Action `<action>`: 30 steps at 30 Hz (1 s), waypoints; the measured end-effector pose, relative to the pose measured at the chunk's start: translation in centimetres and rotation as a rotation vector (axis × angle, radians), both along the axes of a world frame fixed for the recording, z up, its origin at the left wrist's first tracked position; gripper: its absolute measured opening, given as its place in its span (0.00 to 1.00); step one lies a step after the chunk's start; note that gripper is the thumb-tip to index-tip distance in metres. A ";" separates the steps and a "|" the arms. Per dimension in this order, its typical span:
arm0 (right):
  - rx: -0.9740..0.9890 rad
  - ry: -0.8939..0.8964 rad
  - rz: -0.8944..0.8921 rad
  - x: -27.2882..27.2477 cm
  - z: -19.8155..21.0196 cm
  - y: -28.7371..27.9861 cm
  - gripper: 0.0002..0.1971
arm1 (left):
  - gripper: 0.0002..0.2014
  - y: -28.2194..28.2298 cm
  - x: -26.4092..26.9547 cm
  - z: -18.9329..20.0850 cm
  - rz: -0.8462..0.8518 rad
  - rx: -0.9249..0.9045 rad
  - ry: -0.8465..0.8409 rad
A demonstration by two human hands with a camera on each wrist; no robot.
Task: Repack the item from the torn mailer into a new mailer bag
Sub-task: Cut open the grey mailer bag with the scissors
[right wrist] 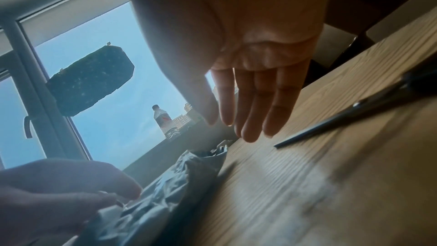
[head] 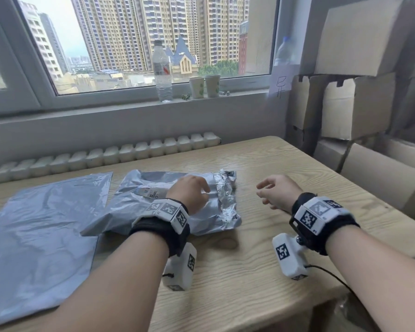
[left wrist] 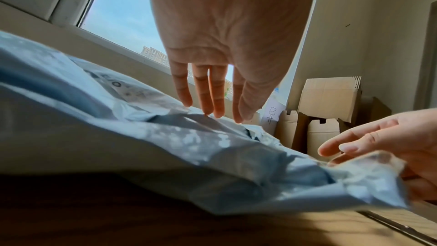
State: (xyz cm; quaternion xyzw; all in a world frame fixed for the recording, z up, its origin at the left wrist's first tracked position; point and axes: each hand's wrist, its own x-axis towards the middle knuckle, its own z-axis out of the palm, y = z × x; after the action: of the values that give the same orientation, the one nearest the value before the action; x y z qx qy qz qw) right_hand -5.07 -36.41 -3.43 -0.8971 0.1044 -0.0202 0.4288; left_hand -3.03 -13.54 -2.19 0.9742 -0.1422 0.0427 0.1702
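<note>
The torn grey mailer lies bulging in the middle of the wooden table, its right end crumpled and ragged, with a white label on top. A flat new grey mailer lies to its left. My left hand rests on top of the torn mailer near the crumpled end. In the left wrist view its straight fingertips touch the plastic. My right hand hovers over bare table just right of the mailer, fingers relaxed, holding nothing.
Scissors lie on the table to the right of my right hand. A water bottle and two paper cups stand on the window sill. Cardboard boxes are stacked at the right, past the table edge. A radiator runs behind the table.
</note>
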 end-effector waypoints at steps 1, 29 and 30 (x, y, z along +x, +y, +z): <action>-0.081 -0.007 -0.011 -0.3 0.0 -0.5 0.07 | 0.09 -0.4 -0.1 -0.1 0.001 -0.008 0.003; -0.600 0.232 -0.006 -2.1 -0.1 -1.0 0.16 | 0.12 -1.4 -1.0 -1.3 0.068 -0.074 0.088; -0.596 0.231 -0.004 -2.1 -0.2 -0.8 0.15 | 0.12 -1.4 -1.1 -1.2 0.072 -0.078 0.092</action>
State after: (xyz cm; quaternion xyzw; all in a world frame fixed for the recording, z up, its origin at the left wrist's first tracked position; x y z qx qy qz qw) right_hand -7.14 -37.19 -3.59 -0.9793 0.1439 0.0513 0.1325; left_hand -4.10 -14.97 -3.41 0.9723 -0.0971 0.0094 0.2125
